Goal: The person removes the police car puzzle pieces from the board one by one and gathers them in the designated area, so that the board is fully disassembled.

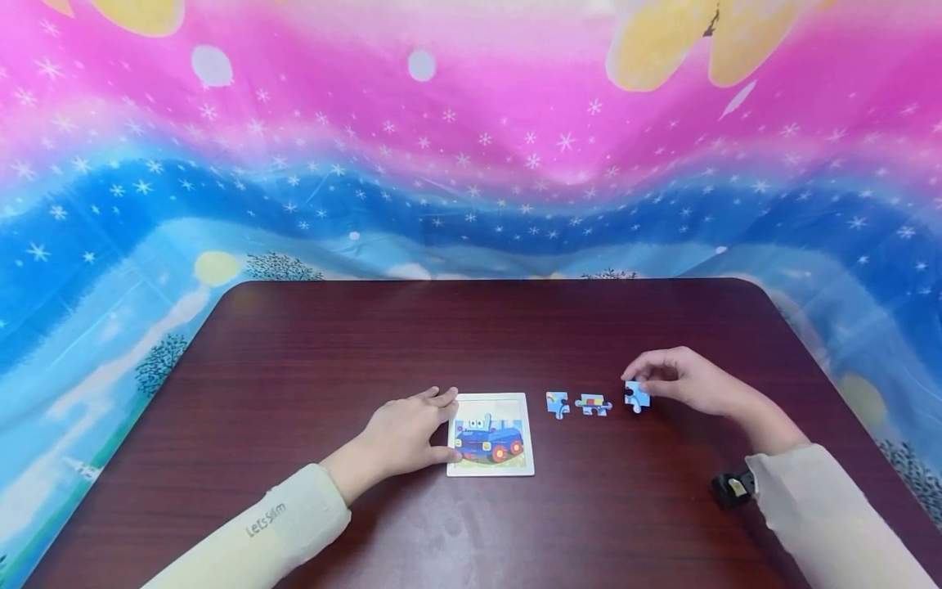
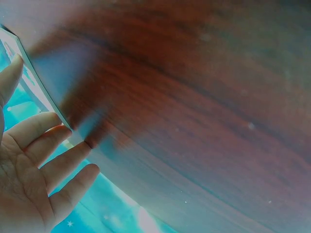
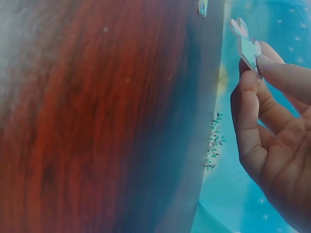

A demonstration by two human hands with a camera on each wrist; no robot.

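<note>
A square white-framed puzzle tray [image 1: 491, 470] lies on the table, its lower part filled with a blue car picture and its upper strip pale. My left hand [image 1: 408, 429] rests at the tray's left edge, fingers extended, thumb near the lower left side; the left wrist view shows the fingers spread along the frame. To the right, my right hand [image 1: 680, 382] pinches a light blue jigsaw piece [image 1: 636, 397] between thumb and fingers. In the right wrist view that piece [image 3: 249, 50] is seen tilted, nearly edge-on. Two loose pieces lie between: a blue piece [image 1: 557, 404] and a multicoloured piece [image 1: 593, 404].
The dark reddish-brown table [image 1: 368, 343] has rounded far corners. Behind it hangs a pink and blue patterned cloth [image 1: 471, 180]. A small black device [image 1: 732, 488] sits at the right sleeve's cuff.
</note>
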